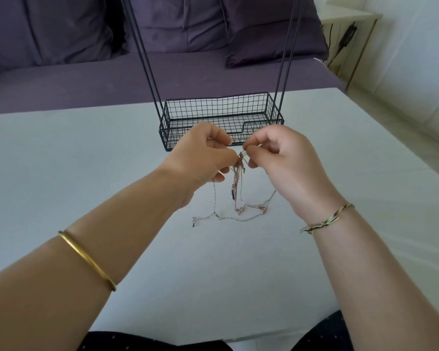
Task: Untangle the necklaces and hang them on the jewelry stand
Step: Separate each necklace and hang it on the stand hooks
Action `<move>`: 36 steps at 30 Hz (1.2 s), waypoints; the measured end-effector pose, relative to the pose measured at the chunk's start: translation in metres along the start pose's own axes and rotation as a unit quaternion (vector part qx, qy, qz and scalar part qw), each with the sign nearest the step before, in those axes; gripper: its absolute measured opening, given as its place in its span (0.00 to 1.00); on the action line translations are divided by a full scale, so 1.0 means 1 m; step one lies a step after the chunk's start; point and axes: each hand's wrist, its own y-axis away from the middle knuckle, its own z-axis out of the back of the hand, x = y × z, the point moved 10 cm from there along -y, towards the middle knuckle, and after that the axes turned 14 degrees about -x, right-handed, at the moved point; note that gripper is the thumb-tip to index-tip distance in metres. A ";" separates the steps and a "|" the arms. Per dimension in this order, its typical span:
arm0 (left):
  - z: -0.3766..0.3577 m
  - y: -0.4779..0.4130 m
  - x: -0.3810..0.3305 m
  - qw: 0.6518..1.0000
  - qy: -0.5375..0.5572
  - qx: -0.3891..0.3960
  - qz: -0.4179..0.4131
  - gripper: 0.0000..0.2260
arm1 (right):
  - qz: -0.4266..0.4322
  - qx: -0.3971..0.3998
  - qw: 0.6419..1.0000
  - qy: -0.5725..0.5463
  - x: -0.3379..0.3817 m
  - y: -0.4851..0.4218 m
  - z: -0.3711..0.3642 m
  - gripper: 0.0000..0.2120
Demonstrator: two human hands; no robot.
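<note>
A tangle of thin silver and rose-gold necklaces (237,183) hangs between my two hands above the white table (86,153). My left hand (200,158) and my right hand (287,160) both pinch the knot at its top with their fingertips. The loose ends, with a clasp and extender chain (203,219), trail on the table below. A dark pendant (232,195) dangles in the tangle. The black wire jewelry stand (221,117) stands just behind my hands; its basket base is empty and its uprights run out of the top of the frame.
A purple sofa (112,72) with cushions lies behind the table. At the far right are a small side table (350,24) with a cable and a white wall. My dark-clothed knees (150,342) show at the table's near edge.
</note>
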 end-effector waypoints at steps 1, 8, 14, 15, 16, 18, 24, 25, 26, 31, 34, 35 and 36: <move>0.002 -0.001 0.002 1.000 0.009 -0.008 0.010 0.11 | -0.007 0.005 1.000 0.009 -0.002 0.000 -0.001 0.05; 0.006 0.000 0.009 0.988 0.125 -0.043 0.079 0.10 | -0.031 0.039 0.999 0.018 -0.006 0.003 -0.007 0.04; -0.004 0.003 0.011 0.986 0.132 -0.006 0.105 0.10 | -0.087 -0.005 0.994 -0.065 -0.012 0.002 0.000 0.06; -0.005 0.003 0.009 0.992 0.095 0.001 0.081 0.09 | -0.095 -0.008 0.993 -0.075 -0.013 0.003 0.001 0.06; -0.006 0.004 0.006 0.997 0.058 0.008 0.052 0.09 | -0.101 -0.007 0.992 -0.081 -0.014 0.003 0.001 0.07; -0.006 0.005 -0.003 0.999 -0.026 0.009 -0.024 0.09 | -0.108 -0.003 0.990 -0.088 -0.015 0.003 0.000 0.08; 0.000 0.007 -0.018 0.978 -0.154 -0.038 -0.134 0.06 | -0.118 -0.003 0.989 -0.089 -0.016 0.002 0.000 0.08; 0.002 0.005 -0.015 0.981 -0.147 -0.043 -0.118 0.05 | -0.117 -0.004 0.990 -0.080 -0.017 0.002 0.001 0.08; 0.004 0.003 -0.010 0.986 -0.130 -0.045 -0.091 0.05 | -0.113 -0.005 0.992 -0.065 -0.018 0.002 0.002 0.07; 0.003 0.003 0.022 0.984 0.100 -0.009 0.148 0.08 | -0.112 0.000 0.993 -0.019 -0.024 0.001 0.003 0.05; -0.008 0.007 0.025 0.957 0.207 0.022 0.204 0.09 | -0.121 0.011 0.993 -0.013 -0.025 0.003 -0.001 0.05; -0.009 0.007 0.025 0.956 0.210 0.025 0.205 0.09 | -0.122 0.012 0.992 -0.013 -0.026 0.003 -0.002 0.05; -0.009 0.006 0.026 0.959 0.198 0.025 0.203 0.09 | -0.124 0.009 0.992 -0.015 -0.026 0.003 -0.002 0.05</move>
